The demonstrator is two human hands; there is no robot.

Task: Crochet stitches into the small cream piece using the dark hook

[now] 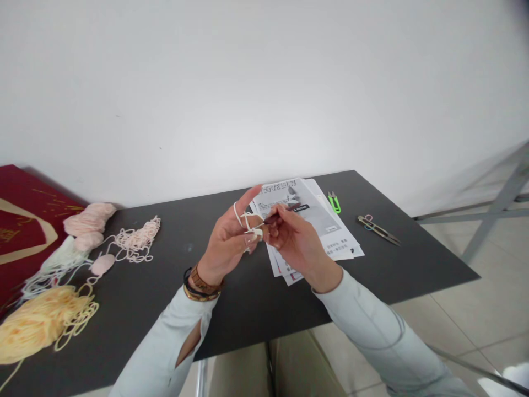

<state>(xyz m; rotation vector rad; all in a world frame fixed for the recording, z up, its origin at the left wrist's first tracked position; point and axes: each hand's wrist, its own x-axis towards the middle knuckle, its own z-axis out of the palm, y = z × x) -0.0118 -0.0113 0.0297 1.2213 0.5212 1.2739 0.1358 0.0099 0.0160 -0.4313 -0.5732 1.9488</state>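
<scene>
My left hand [223, 243] pinches a small piece of white crochet work [258, 232] between thumb and fingers. White yarn [237, 214] loops round its raised index finger. Close beside it, my right hand [303, 242] is closed round a crochet hook [271, 219], whose tip meets the white yarn at the left fingers. The hook's dark handle shows only in part, and the stitches are too small to make out. Both hands are above printed sheets [318, 220] on the dark table.
Pink yarn [88, 220], a loose pink tangle [138, 240] and yellow yarn [37, 322] lie at left, near a dark red bag [25, 220]. Green thread snips [334, 203] and metal snips [378, 229] lie to the right. A white wall [248, 99] stands behind the table [165, 309].
</scene>
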